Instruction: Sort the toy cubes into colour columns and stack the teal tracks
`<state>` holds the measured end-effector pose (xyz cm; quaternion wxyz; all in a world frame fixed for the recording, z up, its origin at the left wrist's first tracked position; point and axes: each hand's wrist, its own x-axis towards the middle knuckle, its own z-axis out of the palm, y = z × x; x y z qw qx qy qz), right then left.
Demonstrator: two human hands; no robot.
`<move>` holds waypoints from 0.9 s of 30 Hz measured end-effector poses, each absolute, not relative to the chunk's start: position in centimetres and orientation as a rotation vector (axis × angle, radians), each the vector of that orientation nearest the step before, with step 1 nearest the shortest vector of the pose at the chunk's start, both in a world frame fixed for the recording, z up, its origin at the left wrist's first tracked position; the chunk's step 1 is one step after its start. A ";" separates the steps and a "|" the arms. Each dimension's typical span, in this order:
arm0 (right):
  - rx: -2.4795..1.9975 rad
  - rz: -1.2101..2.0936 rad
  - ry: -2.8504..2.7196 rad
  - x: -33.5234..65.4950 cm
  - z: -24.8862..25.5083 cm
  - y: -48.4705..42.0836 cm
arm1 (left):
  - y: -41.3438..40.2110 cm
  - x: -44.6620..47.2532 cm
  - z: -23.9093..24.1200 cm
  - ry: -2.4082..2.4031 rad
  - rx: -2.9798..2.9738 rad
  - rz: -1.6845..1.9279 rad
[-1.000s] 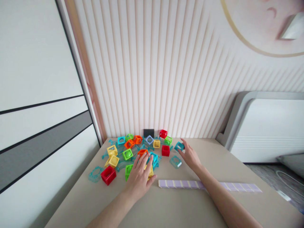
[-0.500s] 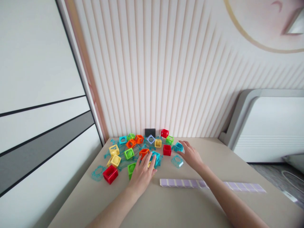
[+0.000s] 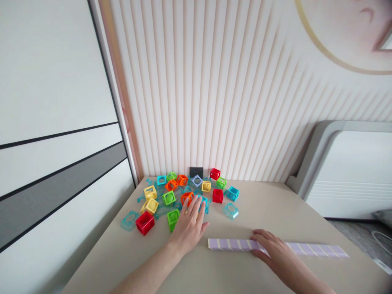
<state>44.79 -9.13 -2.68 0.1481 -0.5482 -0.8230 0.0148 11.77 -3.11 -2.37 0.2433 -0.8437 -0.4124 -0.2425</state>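
My left hand (image 3: 189, 223) rests with spread fingers over the near side of a pile of toy blocks. Under its fingertips are a light-blue frame block (image 3: 202, 201) and an orange frame block (image 3: 186, 198), both partly covered. A green block (image 3: 173, 219) lies just left of that hand. My right hand (image 3: 272, 249) straddles a long lilac strip (image 3: 226, 244) with pale cross lines, thumb on the near edge and fingers on the far edge. The hand hides the strip's middle.
Nearby lie red cubes (image 3: 217, 195), a blue cube (image 3: 232, 193), yellow blocks (image 3: 151, 205) and a clear teal piece (image 3: 230, 210). A black box (image 3: 196, 172) stands against the ribbed wall (image 3: 208, 90). A white cabinet (image 3: 61, 228) borders the table's left; a bed (image 3: 352, 171) is right.
My right hand has left the blue cube and come down toward me onto the lilac strip. My left hand has shifted slightly, staying over the blocks. The view has tilted a little.
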 end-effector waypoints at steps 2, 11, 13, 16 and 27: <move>-1.539 -0.019 -2.396 43.6 -2.3 -9.0 | -4.2 12.0 -1.5 -0.916 -2.408 -0.673; -1.307 -0.327 -2.493 38.5 2.8 -8.1 | -5.1 11.9 -0.4 -0.878 -2.426 -0.576; -1.252 -0.419 -2.489 37.7 4.2 -7.3 | -4.2 10.9 0.7 -0.885 -2.417 -0.552; -1.202 -0.533 -2.484 36.3 6.1 -5.5 | -2.7 9.1 2.9 -0.977 -2.457 -0.586; -0.926 -0.575 -2.569 31.7 11.4 0.4 | -0.8 5.4 1.5 -1.061 -2.472 -1.045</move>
